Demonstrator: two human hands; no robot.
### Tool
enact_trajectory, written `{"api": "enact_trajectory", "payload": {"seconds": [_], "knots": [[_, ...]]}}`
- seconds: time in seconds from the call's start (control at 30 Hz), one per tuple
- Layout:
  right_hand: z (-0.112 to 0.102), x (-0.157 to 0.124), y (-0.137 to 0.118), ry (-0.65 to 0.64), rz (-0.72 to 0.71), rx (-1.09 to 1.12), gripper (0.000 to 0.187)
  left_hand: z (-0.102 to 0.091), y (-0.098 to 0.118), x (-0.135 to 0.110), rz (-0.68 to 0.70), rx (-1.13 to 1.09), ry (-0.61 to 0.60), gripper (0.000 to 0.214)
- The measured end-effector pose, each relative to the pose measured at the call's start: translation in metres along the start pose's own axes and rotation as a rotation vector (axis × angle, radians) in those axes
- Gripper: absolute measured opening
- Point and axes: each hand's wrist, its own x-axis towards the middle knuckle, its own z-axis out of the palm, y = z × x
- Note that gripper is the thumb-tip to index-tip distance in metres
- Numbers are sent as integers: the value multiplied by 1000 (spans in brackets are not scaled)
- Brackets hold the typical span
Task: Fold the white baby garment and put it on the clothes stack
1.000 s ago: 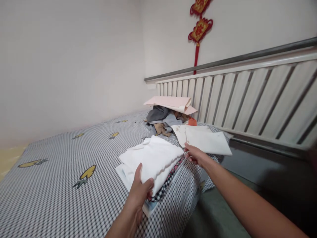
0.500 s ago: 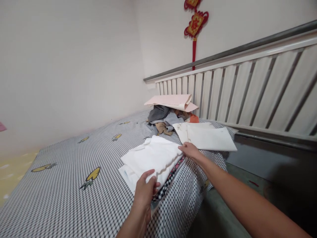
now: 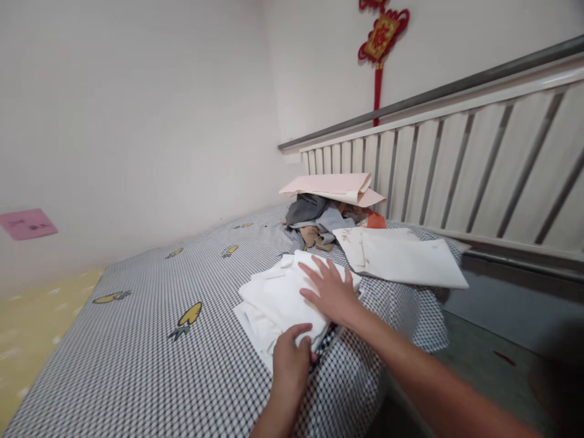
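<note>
The right hand (image 3: 331, 292) lies flat, fingers spread, on the folded white cloth stack (image 3: 285, 298) at the checked bedsheet's (image 3: 150, 359) near edge. The left hand (image 3: 292, 359) pinches the stack's near corner, hiding patterned layers beneath. Beyond the stack, crumpled clothes (image 3: 314, 222) sit partly under pink paper (image 3: 335, 187).

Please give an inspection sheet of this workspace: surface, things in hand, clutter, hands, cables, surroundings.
Surface: checked bedsheet with yellow carrot prints.
Things in hand: folded white cloth atop a small stack near the bed edge.
Clutter: heap of grey and tan clothes with pink folded sheets on top; white flat pieces beside it.
Hands: left hand has a grip on the cloth's near edge; right hand lies flat on top.
Cables: nothing seen.
Surroundings: slatted headboard, red wall ornament, pink note.
</note>
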Motion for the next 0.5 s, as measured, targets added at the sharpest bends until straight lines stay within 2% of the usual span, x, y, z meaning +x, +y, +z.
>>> {"api": "enact_trajectory", "payload": {"seconds": [0.07, 0.1, 0.17, 0.23, 0.3, 0.4, 0.5], "knots": [[28, -9, -7, -123, 0, 10, 61, -1, -11, 3, 19, 17, 26, 29], [41, -13, -8, -141, 4, -5, 60, -2, -17, 5, 24, 21, 35, 28], [64, -20, -6, -106, -4, -48, 58, -4, -30, 8, 30, 18, 23, 29], [75, -25, -4, -66, -6, -75, 58, -6, -40, 7, 22, -3, -29, 33], [78, -26, -5, -65, 2, -94, 58, -9, -47, 1, 33, -41, -86, 41], [70, -21, -6, -116, 31, -118, 57, -20, -65, -23, 127, -66, -127, 50], [55, -11, -6, -228, 63, -105, 57, -46, -103, -60, 180, -85, -180, 51]]}}
